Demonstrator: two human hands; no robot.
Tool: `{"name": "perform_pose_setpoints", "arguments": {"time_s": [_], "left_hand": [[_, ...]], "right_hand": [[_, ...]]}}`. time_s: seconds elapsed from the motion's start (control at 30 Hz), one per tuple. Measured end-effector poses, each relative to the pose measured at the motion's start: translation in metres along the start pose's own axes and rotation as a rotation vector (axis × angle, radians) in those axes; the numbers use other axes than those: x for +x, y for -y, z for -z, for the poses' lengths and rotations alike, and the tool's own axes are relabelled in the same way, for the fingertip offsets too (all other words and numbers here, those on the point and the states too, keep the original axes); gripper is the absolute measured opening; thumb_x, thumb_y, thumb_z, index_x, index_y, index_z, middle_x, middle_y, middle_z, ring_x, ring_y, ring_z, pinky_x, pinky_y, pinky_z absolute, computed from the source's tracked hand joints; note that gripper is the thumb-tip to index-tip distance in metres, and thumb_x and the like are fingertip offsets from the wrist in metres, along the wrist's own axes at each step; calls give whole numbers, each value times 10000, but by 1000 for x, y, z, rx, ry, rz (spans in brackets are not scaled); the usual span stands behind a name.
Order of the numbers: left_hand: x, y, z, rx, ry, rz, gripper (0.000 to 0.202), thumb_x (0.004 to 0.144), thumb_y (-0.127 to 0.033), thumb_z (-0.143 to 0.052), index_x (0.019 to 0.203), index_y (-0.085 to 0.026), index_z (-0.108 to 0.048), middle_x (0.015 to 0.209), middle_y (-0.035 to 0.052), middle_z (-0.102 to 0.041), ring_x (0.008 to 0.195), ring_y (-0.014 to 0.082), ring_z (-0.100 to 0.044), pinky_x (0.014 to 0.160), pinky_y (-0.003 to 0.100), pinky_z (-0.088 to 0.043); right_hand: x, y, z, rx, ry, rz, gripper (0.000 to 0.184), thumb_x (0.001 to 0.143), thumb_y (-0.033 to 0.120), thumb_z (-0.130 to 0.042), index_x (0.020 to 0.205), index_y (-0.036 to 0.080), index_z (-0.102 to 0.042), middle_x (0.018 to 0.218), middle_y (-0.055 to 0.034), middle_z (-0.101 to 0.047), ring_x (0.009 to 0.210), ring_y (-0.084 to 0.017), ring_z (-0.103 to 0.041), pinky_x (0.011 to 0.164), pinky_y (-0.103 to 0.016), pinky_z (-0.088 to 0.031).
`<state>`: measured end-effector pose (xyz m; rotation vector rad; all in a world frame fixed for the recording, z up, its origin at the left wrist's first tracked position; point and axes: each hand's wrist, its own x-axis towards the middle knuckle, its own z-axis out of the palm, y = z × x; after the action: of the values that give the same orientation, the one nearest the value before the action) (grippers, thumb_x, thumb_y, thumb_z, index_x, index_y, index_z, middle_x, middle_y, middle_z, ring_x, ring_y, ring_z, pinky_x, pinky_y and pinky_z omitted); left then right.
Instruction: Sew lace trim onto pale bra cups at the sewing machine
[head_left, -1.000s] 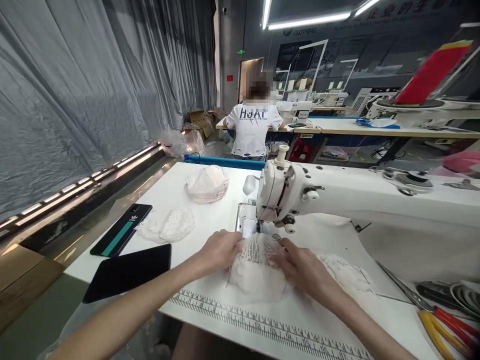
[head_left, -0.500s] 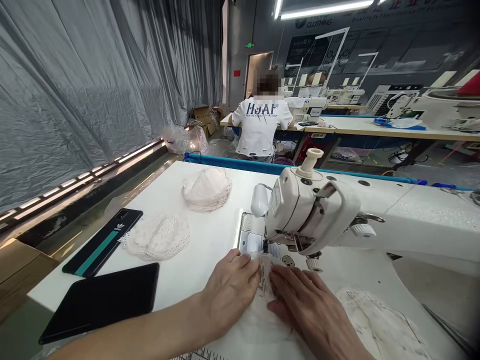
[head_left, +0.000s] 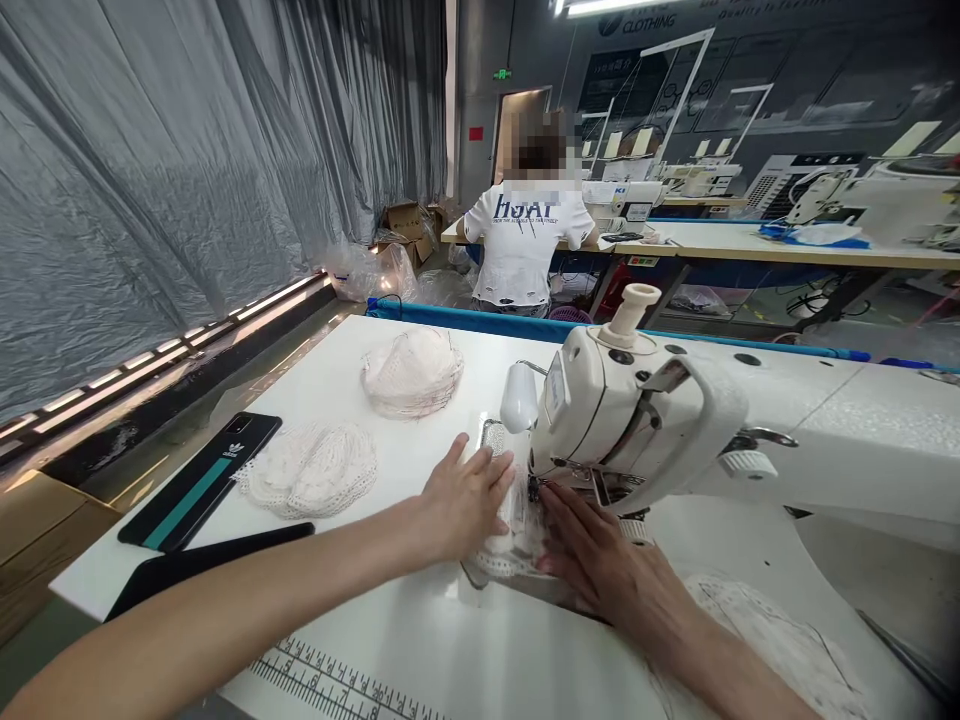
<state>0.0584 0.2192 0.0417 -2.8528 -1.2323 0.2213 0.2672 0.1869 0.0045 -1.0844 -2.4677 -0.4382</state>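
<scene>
A piece of white lace fabric [head_left: 514, 535] lies under the needle and presser foot [head_left: 533, 488] of a white sewing machine [head_left: 592, 400]. To the left of the foot, my left hand [head_left: 469, 500] rests on the lace with its fingers spread. My right hand [head_left: 592, 550] is on the other side, close to the foot, its fingers together and closed on the lace edge; part of the grip is hidden. A stack of scalloped lace pieces [head_left: 311, 470] and a pile of pale, cup-shaped pieces [head_left: 414, 372] sit further left on the white table [head_left: 420, 640].
A black phone-like object with a green stripe [head_left: 201, 485] and a dark flat object [head_left: 202, 565] lie at the left. Printed ruler marks [head_left: 330, 685] run along the front. More lace [head_left: 772, 640] lies at the right. A person [head_left: 521, 240] sits at another table ahead.
My left hand has moved forward and away from my right hand, its fingers now spread. My right hand has shifted slightly forward. The lace's scalloped edge now shows between them.
</scene>
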Motion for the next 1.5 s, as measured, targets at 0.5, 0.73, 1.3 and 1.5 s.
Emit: {"name": "perform_pose_setpoints", "arguments": {"time_s": [0.5,0.73,1.3,1.5], "left_hand": [[-26,-41,-11,-191,-491,-116,252,880,-382,-552,815,-141,-590,828,24,-612,839,163,-589,902,354,-443],[-15,-36,-21,-52,-690,-45,254,819,54,-409,778,-128,-580,687,12,-580,621,123,-532,696,290,-456],[-20,-41,-13,-35,-616,16,279,705,87,-386,717,-134,-555,765,49,-540,632,128,-511,738,326,-443],[-16,-48,-13,-146,-557,13,166,767,-25,-441,791,-129,-568,770,60,-569,743,181,-548,724,351,-440]], "right_hand": [[-4,17,17,188,-60,32,281,987,177,-348,1013,126,-624,1004,-130,-708,832,-207,-673,733,-361,-469],[-1,14,15,207,-110,-18,290,980,143,-345,881,148,-618,699,-70,-715,678,-173,-667,605,-289,-434],[-3,12,10,140,-181,-18,251,915,69,-332,962,132,-571,646,-54,-690,508,-145,-587,657,-313,-406],[-5,14,8,177,-166,-23,287,935,76,-300,927,129,-582,594,-29,-637,463,-145,-517,661,-327,-390]]}}
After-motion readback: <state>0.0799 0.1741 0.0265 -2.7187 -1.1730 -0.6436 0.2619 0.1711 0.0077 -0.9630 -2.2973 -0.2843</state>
